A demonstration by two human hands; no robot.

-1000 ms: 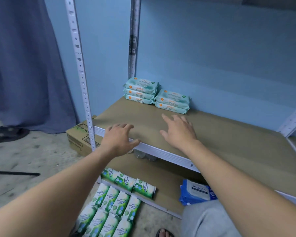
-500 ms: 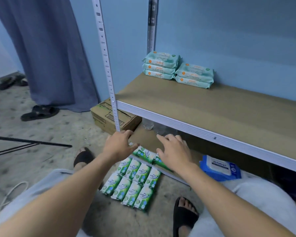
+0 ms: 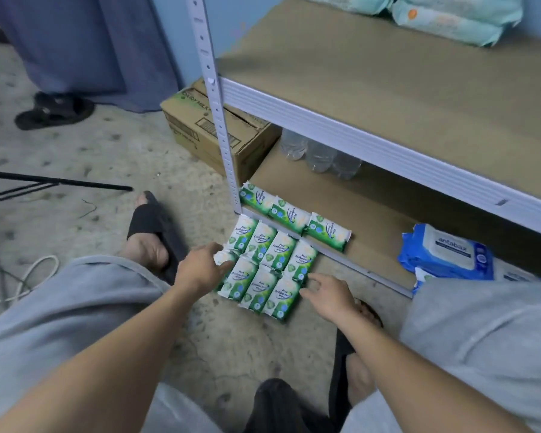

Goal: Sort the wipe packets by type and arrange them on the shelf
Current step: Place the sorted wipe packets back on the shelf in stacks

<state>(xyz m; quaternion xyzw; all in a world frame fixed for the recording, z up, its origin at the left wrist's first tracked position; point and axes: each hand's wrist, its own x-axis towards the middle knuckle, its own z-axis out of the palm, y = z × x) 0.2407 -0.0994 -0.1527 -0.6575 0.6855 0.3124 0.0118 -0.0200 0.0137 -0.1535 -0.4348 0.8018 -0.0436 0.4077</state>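
Your left hand touches, fingers loosely straight, the left edge of the green Pine Antibacterial wipe packets on the floor, frame centre. Your right hand, fingers spread, hovers just beside them.

Green wipe packets: eleven; eight on the floor in two rows of four, three on the lower shelf at 1 o'clock of that block; teal packets at 1 o'clock: at least three, cut by frame edge; blue packets at 4 o'clock: two or more, stack unclear; clear bottles: three; cardboard box at 11 o'clock: one.
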